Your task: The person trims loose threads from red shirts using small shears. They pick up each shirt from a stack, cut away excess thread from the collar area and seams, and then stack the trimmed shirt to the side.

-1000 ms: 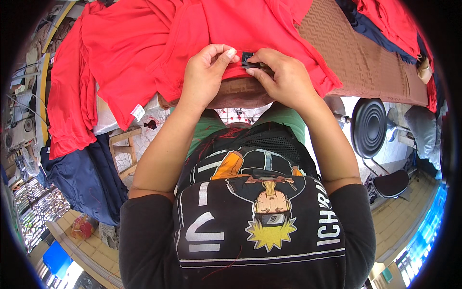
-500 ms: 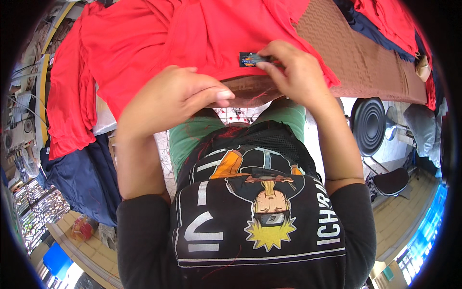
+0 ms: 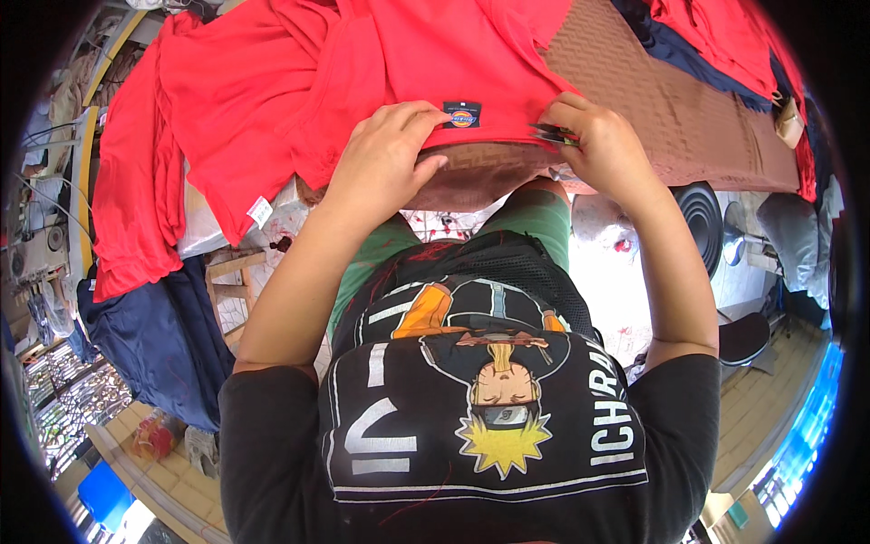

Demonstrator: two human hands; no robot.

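Presumably for steadiness: my left hand (image 3: pixel 385 152), fingers (image 3: pixel 421 117) unclenched, on red garment (image 3: pixel 444 54) beside dark label (image 3: pixel 463 111), near edge of surface (image 3: pixel 693 136). Also: small snips (image 3: pixel 555 136), gripped in my right hand (image 3: pixel 600 136).

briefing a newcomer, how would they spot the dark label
On the brown-covered table lies a red garment. At its near edge, between the left hand and right hand, is the label: a dark rectangle, unlike the white tag farther left.
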